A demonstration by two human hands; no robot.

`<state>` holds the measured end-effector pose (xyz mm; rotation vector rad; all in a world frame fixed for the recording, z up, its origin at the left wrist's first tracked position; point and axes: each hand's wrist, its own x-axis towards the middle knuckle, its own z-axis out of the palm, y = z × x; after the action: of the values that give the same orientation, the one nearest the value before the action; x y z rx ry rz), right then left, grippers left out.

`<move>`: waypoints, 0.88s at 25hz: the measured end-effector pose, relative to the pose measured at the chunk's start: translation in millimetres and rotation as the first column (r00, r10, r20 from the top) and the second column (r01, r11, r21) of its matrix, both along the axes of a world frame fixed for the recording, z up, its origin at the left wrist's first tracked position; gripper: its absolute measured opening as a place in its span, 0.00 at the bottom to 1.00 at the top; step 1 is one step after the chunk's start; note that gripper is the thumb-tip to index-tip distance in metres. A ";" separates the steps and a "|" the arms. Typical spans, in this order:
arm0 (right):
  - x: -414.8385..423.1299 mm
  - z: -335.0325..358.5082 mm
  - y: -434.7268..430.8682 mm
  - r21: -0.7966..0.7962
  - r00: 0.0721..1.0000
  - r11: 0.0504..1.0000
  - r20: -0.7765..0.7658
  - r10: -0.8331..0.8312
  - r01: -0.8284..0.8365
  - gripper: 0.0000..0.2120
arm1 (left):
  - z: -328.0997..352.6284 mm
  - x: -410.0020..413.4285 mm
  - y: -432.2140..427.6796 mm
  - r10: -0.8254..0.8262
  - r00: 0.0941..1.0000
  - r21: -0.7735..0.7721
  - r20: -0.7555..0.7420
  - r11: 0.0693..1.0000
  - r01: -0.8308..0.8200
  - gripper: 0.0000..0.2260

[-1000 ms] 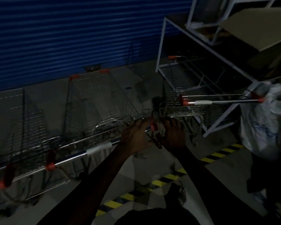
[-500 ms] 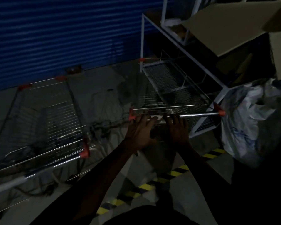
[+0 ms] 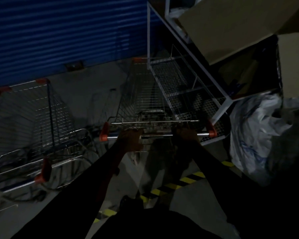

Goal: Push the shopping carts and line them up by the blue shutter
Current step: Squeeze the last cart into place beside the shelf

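A wire shopping cart with orange corner caps stands in front of me, its nose pointing at the blue shutter. My left hand grips the chrome handle bar left of its middle. My right hand grips the same bar further right. A second cart stands to the left, its front close to the shutter. The scene is very dark.
A white metal rack with mesh shelves and cardboard boxes stands right beside the cart I hold. A bulging plastic bag lies on the floor at right. Yellow-black hazard tape crosses the floor under my arms.
I have turned from the left cart to the right one. Both hands spread apart along its handle bar and closed round it, and the cart now points straight at the shutter.
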<state>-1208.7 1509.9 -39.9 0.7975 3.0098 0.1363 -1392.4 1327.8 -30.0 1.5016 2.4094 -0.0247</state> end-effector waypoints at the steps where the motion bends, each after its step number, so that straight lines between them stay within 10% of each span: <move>1: -1.9 -3.2 3.1 0.012 1.000 1.000 -0.004 0.017 -0.017 0.09 | -1.9 -3.5 3.8 0.015 1.000 0.001 0.012 1.000 -0.015 0.30; 7: -23.4 3.0 4.7 -0.096 0.981 0.986 -0.130 -0.145 0.133 0.21 | -10.6 -19.1 11.6 0.099 0.993 0.028 -0.059 0.995 -0.097 0.16; 22: -156.6 -21.0 20.8 0.243 0.944 0.969 -0.327 0.051 0.031 0.10 | 0.8 -141.5 29.3 0.154 0.979 0.024 -0.130 0.988 -0.153 0.14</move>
<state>-1365.3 1530.6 -60.9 0.9064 3.3608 0.4248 -1533.9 1357.1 -29.1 1.3543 2.6287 -0.0758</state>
